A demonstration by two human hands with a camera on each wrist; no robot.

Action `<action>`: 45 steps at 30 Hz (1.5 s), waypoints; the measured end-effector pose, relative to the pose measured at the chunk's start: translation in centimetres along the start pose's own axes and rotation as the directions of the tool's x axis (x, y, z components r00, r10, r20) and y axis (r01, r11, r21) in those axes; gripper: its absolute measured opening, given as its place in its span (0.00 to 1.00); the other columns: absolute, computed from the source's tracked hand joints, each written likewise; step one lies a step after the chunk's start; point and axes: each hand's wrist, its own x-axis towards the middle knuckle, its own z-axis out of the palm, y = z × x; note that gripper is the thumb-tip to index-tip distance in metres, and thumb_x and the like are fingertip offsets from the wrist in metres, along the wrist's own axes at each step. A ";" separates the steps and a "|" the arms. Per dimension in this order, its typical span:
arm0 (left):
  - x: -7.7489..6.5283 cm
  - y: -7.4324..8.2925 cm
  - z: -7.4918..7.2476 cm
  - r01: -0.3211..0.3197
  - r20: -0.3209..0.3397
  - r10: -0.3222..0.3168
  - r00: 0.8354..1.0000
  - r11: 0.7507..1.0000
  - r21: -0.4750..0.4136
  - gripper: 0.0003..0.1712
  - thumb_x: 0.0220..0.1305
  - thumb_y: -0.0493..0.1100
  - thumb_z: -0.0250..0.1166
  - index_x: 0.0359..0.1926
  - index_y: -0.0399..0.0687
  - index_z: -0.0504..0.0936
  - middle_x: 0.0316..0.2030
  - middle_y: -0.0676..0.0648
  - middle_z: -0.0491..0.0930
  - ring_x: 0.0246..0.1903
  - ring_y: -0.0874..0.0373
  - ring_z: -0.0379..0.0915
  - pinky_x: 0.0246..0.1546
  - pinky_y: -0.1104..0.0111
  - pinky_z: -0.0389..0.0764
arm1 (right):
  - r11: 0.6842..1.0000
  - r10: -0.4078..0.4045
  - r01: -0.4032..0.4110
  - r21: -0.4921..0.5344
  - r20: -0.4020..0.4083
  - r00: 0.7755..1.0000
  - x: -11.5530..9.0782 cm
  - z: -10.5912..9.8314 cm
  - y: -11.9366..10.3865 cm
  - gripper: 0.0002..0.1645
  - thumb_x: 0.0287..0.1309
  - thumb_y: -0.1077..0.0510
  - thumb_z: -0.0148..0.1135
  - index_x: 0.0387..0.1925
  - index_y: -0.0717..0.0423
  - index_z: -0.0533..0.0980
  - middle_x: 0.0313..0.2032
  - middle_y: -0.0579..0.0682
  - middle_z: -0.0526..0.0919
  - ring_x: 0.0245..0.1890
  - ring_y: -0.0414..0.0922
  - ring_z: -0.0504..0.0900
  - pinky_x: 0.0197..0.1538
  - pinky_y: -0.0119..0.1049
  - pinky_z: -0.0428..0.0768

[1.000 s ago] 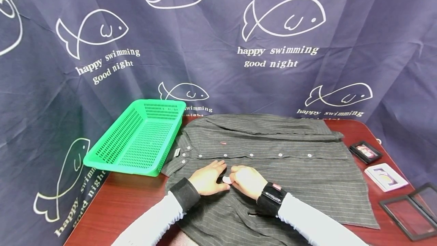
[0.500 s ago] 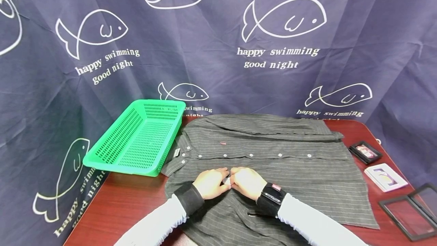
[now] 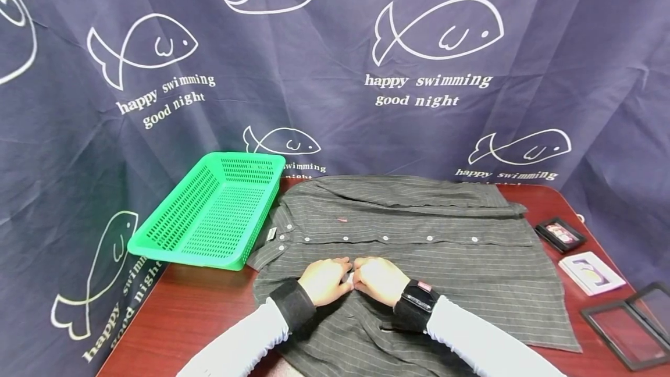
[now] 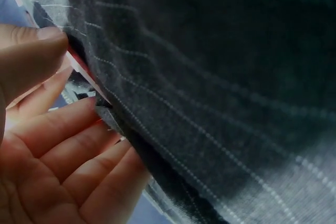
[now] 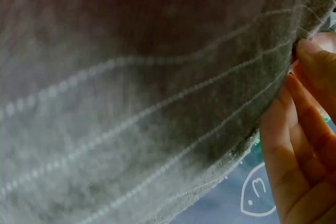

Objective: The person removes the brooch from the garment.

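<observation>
A dark grey striped button-up shirt [image 3: 445,272] lies spread over the table, its collar to the left. Over its near half, both hands meet around a small, flat white piece [image 3: 349,277] that shows a reddish edge in the left wrist view. My left hand [image 3: 325,281] pinches this piece at its left side, thumb on its edge and fingers beside the cloth. From the other side my right hand [image 3: 380,280] grips it between thumb and curled fingers. Most of the piece is hidden by the fingers and the striped cloth. White buttons [image 3: 385,238] run along the shirt front.
A green plastic basket [image 3: 251,231] stands at the left, beside the collar. Along the right edge of the red-brown table [image 3: 209,301] lie a small black case [image 3: 560,234], a white card-like item with a purple print [image 3: 591,273] and an open black frame [image 3: 628,333].
My left hand, its fingers spread on the shirt a second ago, has drawn them in and moved slightly right against the piece. The right hand has stayed almost in place.
</observation>
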 end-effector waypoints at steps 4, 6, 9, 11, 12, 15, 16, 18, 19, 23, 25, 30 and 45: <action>0.1 -0.1 0.4 -0.019 -0.007 0.019 1.000 1.000 0.013 0.17 0.55 0.51 0.69 0.42 0.47 0.85 0.48 0.46 0.86 0.42 0.53 0.86 0.38 0.62 0.84 | 1.000 -0.007 0.007 -0.013 0.002 1.000 0.1 -0.2 0.1 0.08 0.42 0.55 0.76 0.18 0.44 0.81 0.21 0.39 0.74 0.22 0.37 0.75 0.29 0.31 0.74; 0.2 -0.2 0.7 -0.028 -0.013 0.029 1.000 0.999 0.018 0.16 0.54 0.51 0.70 0.41 0.47 0.84 0.46 0.45 0.87 0.42 0.53 0.86 0.39 0.63 0.83 | 1.000 -0.007 0.007 -0.004 0.009 1.000 0.2 -0.3 0.1 0.08 0.43 0.56 0.76 0.20 0.45 0.81 0.22 0.40 0.75 0.23 0.37 0.76 0.30 0.31 0.75; 0.2 -0.1 0.9 -0.038 -0.026 0.039 0.999 0.999 0.017 0.14 0.54 0.49 0.70 0.38 0.47 0.84 0.45 0.44 0.87 0.43 0.54 0.85 0.39 0.63 0.84 | 1.000 -0.020 0.020 -0.005 0.034 0.999 0.2 -0.2 0.1 0.07 0.44 0.57 0.74 0.22 0.47 0.81 0.24 0.41 0.76 0.25 0.38 0.77 0.32 0.32 0.76; 0.2 -0.1 0.9 -0.042 -0.038 0.042 0.998 0.999 0.011 0.12 0.53 0.48 0.71 0.37 0.47 0.84 0.44 0.44 0.87 0.43 0.54 0.85 0.39 0.63 0.84 | 0.999 -0.030 0.031 -0.017 0.051 0.998 0.2 -0.1 0.0 0.06 0.46 0.57 0.74 0.23 0.47 0.81 0.26 0.41 0.76 0.26 0.38 0.77 0.33 0.32 0.76; 0.2 -0.1 0.9 -0.042 -0.044 0.042 0.998 0.999 0.012 0.12 0.52 0.48 0.71 0.36 0.48 0.84 0.44 0.44 0.87 0.43 0.54 0.86 0.39 0.63 0.84 | 0.999 -0.034 0.035 -0.029 0.058 0.998 0.2 0.0 0.0 0.06 0.46 0.57 0.73 0.23 0.48 0.81 0.26 0.41 0.76 0.27 0.38 0.77 0.34 0.31 0.77; 0.2 0.0 0.9 -0.041 -0.060 0.042 0.997 0.999 0.020 0.12 0.51 0.47 0.72 0.34 0.48 0.84 0.43 0.44 0.87 0.41 0.53 0.86 0.38 0.63 0.84 | 0.998 -0.034 0.039 -0.059 0.068 0.997 0.2 0.1 -0.2 0.07 0.48 0.56 0.72 0.22 0.48 0.80 0.27 0.41 0.75 0.27 0.39 0.77 0.35 0.32 0.76; 0.2 0.0 0.9 -0.041 -0.065 0.042 0.997 0.999 0.023 0.12 0.50 0.47 0.72 0.34 0.48 0.84 0.43 0.44 0.87 0.40 0.53 0.86 0.38 0.63 0.84 | 0.997 -0.033 0.037 -0.069 0.069 0.997 0.2 0.1 -0.2 0.07 0.48 0.56 0.72 0.22 0.48 0.80 0.27 0.41 0.75 0.28 0.39 0.77 0.35 0.32 0.76; 0.2 0.1 0.8 -0.038 -0.070 0.040 0.997 0.999 0.029 0.12 0.50 0.48 0.72 0.34 0.48 0.83 0.43 0.44 0.87 0.40 0.53 0.86 0.37 0.62 0.84 | 0.996 -0.027 0.032 -0.082 0.069 0.997 0.2 0.1 -0.3 0.07 0.49 0.56 0.72 0.22 0.48 0.80 0.27 0.41 0.75 0.28 0.39 0.77 0.34 0.31 0.76; 0.2 0.1 0.9 -0.038 -0.071 0.040 0.997 0.999 0.032 0.12 0.50 0.48 0.72 0.33 0.48 0.83 0.43 0.44 0.87 0.39 0.53 0.86 0.37 0.62 0.84 | 0.996 -0.025 0.031 -0.086 0.070 0.997 0.1 0.1 -0.3 0.07 0.49 0.56 0.71 0.22 0.48 0.80 0.27 0.41 0.75 0.28 0.40 0.77 0.34 0.31 0.76; 0.2 0.1 0.9 -0.037 -0.072 0.040 0.997 0.998 0.045 0.12 0.50 0.49 0.72 0.33 0.48 0.83 0.43 0.44 0.87 0.40 0.53 0.86 0.38 0.63 0.83 | 0.995 -0.021 0.028 -0.096 0.077 0.997 0.1 0.1 -0.4 0.08 0.50 0.55 0.71 0.21 0.47 0.79 0.27 0.41 0.75 0.27 0.40 0.77 0.33 0.31 0.76; 0.1 0.1 1.0 -0.041 -0.074 0.045 0.996 0.998 0.052 0.13 0.49 0.49 0.73 0.33 0.48 0.84 0.43 0.44 0.87 0.40 0.53 0.86 0.38 0.63 0.83 | 0.994 -0.023 0.031 -0.101 0.078 0.997 0.1 0.2 -0.4 0.08 0.50 0.55 0.71 0.21 0.47 0.79 0.27 0.41 0.75 0.27 0.40 0.77 0.32 0.31 0.76; 0.1 0.1 1.0 -0.052 -0.086 0.056 0.995 0.997 0.053 0.13 0.49 0.48 0.73 0.33 0.47 0.84 0.43 0.44 0.87 0.40 0.53 0.86 0.38 0.63 0.83 | 0.987 -0.056 0.066 -0.145 0.073 0.996 0.1 0.3 -0.4 0.08 0.50 0.55 0.71 0.21 0.46 0.79 0.26 0.41 0.75 0.26 0.40 0.76 0.31 0.31 0.75; 0.2 -0.1 1.1 -0.058 -0.096 0.065 0.993 0.995 0.081 0.13 0.47 0.51 0.74 0.31 0.50 0.84 0.41 0.47 0.88 0.36 0.55 0.86 0.34 0.65 0.83 | 0.984 -0.062 0.077 -0.158 0.094 0.994 0.2 0.5 -0.3 0.07 0.50 0.54 0.70 0.22 0.46 0.79 0.27 0.40 0.74 0.27 0.39 0.76 0.30 0.31 0.75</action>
